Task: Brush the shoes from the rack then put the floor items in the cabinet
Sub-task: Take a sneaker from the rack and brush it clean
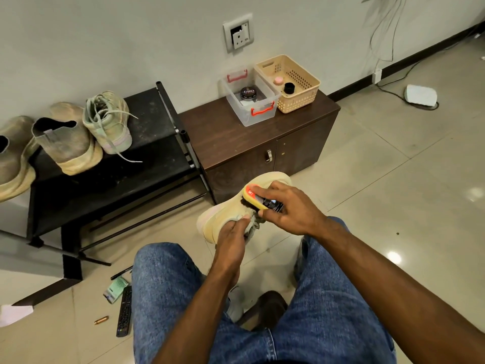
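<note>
Held in the air before the cabinet (262, 143), the light, soft-sided shoe (236, 208) looks best gripped at its collar, where the left hand (231, 237) pinches it while right-hand fingers (265, 191) curl round the brush (258, 199).

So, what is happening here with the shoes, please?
A seated person is brushing a pale sneaker held above the floor. The left hand grips it, and the right hand presses a yellow brush onto it. Three more shoes wait on the black rack. A remote control and small items lie on the floor beside the closed cabinet.
</note>
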